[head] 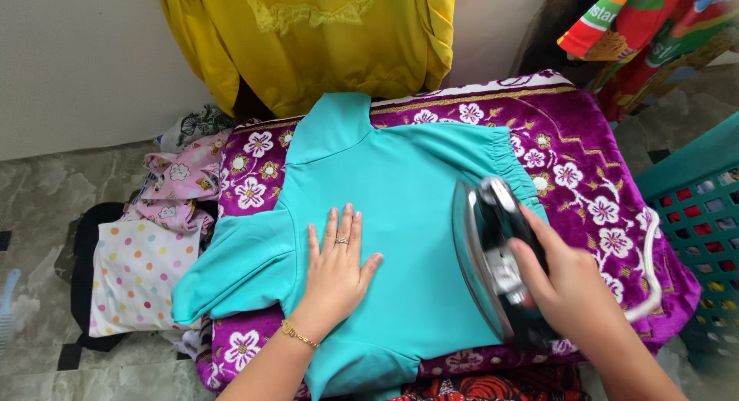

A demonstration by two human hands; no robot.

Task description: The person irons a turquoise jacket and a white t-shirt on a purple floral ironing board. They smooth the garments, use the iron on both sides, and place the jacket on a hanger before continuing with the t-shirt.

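A turquoise garment [400,185] lies spread flat on a purple cloth with white flowers [570,155]. My left hand [336,270] rests palm down on the garment near its left sleeve, fingers together, with a ring and a thin gold bracelet. My right hand [566,282] grips the handle of a black and silver clothes iron [489,255]. The iron stands tilted on its side at the garment's right edge, its shiny soleplate facing left. A white cord [650,262] runs from the iron over the purple cloth.
A yellow top [323,39] hangs on the wall behind. A pile of folded clothes, pink floral and white with dots [138,262], lies on the marble floor at left. A teal plastic basket [693,216] stands at right, and colourful clothes [647,31] hang at top right.
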